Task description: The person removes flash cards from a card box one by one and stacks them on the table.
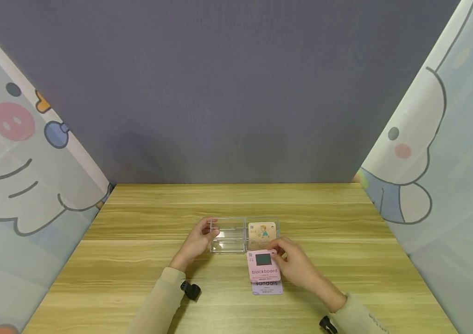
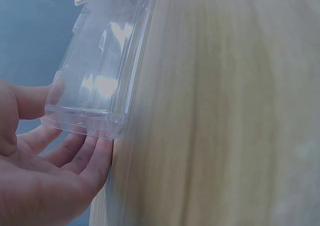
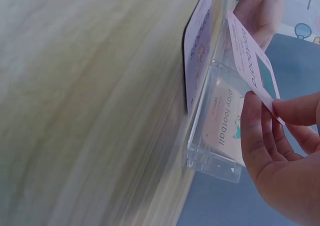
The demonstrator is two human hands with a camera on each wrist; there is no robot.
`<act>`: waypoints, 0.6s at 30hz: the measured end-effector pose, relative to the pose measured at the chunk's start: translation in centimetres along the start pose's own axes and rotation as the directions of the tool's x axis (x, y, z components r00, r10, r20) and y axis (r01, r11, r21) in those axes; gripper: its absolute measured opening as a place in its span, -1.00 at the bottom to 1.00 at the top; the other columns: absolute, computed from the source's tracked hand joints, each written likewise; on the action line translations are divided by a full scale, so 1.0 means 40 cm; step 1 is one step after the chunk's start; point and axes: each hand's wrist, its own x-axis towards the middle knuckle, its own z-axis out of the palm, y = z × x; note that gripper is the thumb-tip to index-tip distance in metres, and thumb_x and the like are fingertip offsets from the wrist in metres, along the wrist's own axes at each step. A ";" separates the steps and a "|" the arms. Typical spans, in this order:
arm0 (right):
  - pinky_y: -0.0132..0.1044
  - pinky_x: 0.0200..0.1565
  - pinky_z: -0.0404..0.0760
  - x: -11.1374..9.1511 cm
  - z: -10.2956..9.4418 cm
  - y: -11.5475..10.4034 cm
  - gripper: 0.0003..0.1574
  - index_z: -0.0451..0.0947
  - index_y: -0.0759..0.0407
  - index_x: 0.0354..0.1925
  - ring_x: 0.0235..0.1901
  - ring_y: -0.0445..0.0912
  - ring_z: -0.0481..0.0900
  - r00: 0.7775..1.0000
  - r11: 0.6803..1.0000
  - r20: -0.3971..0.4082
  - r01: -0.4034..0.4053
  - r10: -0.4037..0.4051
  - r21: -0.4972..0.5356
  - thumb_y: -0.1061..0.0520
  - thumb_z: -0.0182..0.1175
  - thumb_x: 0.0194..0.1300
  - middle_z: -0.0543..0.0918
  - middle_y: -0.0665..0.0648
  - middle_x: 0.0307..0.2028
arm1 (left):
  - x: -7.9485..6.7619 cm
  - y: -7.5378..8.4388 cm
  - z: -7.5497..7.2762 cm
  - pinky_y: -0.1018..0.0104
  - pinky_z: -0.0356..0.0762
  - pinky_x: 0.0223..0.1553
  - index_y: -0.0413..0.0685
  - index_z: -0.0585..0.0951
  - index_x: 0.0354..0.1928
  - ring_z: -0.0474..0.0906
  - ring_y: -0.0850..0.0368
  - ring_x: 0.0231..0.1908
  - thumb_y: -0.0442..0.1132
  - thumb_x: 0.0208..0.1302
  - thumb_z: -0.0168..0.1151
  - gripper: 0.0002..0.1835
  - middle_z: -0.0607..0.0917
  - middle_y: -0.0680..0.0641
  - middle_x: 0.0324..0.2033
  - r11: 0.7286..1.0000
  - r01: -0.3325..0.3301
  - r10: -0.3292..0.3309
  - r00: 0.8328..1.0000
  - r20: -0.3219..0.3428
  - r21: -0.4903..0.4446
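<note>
My right hand (image 1: 297,266) pinches a pink card printed "blackboard" (image 1: 263,272) at its edge, thumb on one face and fingers on the other. In the right wrist view, that card is tilted and raised above the table. Below it lies a purple "sandals" card (image 1: 267,289), partly covered in the head view. A clear plastic box (image 2: 102,98) with two compartments stands just beyond the cards. Its right compartment holds a "play football" card (image 3: 223,117); the left one shows no cards. My left hand (image 1: 196,242) grips the box's left end, thumb over the rim and fingers against the outside.
The wood-grain table (image 1: 149,218) runs back to a dark grey panel (image 1: 236,93). Cloth with cartoon figures hangs along the left (image 1: 15,153) and right (image 1: 437,162) sides. A small black device (image 1: 190,290) is worn at the left wrist.
</note>
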 end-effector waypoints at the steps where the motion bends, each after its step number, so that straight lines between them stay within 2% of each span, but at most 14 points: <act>1: -0.35 -0.27 0.62 -0.001 0.001 0.001 -0.69 0.63 0.21 -0.11 -0.27 -0.17 0.52 1.000 1.000 0.002 0.001 -0.001 -0.001 0.49 0.26 0.24 0.57 -0.04 -0.27 | 0.000 0.000 0.000 0.00 0.51 0.09 -0.22 0.46 0.33 0.55 -0.09 0.06 -0.34 0.45 0.22 -0.55 0.64 -0.22 0.06 1.000 -0.001 0.001 1.000 0.000 0.000; 8: -0.36 -0.25 0.62 -0.009 0.002 0.010 -0.67 0.63 0.25 -0.09 -0.27 -0.17 0.53 1.000 1.000 0.019 -0.003 0.003 -0.002 0.50 0.27 0.22 0.60 0.00 -0.26 | 0.000 0.004 0.001 -0.02 0.52 0.10 -0.23 0.45 0.34 0.55 -0.10 0.07 -0.35 0.45 0.21 -0.54 0.64 -0.21 0.05 1.000 0.000 0.000 1.000 0.001 -0.002; 18: -0.36 -0.23 0.61 -0.016 -0.002 0.019 -0.72 0.62 0.19 -0.14 -0.28 -0.18 0.53 1.000 1.000 0.029 -0.004 0.005 -0.009 0.47 0.28 0.24 0.60 0.00 -0.25 | -0.004 0.002 -0.001 -0.06 0.52 0.08 -0.22 0.45 0.34 0.53 -0.12 0.10 -0.32 0.46 0.22 -0.54 0.62 -0.25 0.08 1.000 -0.008 0.008 1.000 0.010 -0.017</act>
